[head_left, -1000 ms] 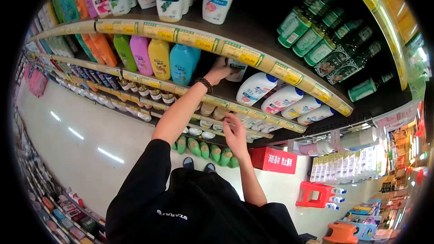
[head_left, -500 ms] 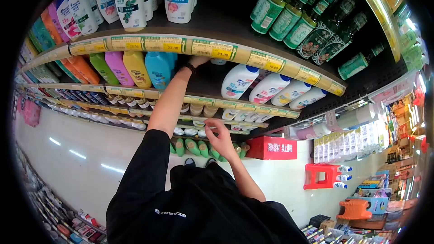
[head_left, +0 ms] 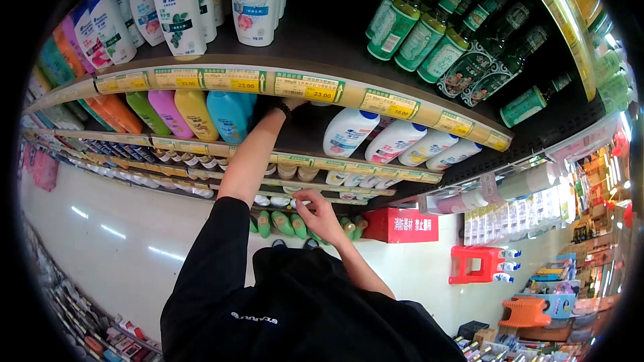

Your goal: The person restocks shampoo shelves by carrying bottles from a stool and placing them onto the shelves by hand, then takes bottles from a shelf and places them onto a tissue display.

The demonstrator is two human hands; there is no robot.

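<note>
My left hand (head_left: pixel 293 102) reaches into the second shelf, beside a blue bottle (head_left: pixel 228 116). The upper shelf's edge hides its fingers, so its grip cannot be made out. A small pale part of a bottle (head_left: pixel 320 103) shows just right of it. White bottles with blue caps (head_left: pixel 350 131) stand farther right on that shelf. Lower down, my right hand (head_left: pixel 318 216) hangs in front of the lower shelves, fingers loosely bent and apart, with nothing in it. Green-capped or green objects (head_left: pixel 280 222) lie below and behind it.
White shampoo bottles (head_left: pixel 253 3) and green glass bottles (head_left: pixel 422 47) stand on the upper shelf, whose price-tag edge (head_left: pixel 268 82) juts over my left hand. At the lower right are a red box (head_left: pixel 401 226) and a red stool (head_left: pixel 473 265).
The view has shifted. My left hand has gone deeper behind the shelf edge, hiding its fingers and most of the bottle they were at. My right hand has moved lower and left in view.
</note>
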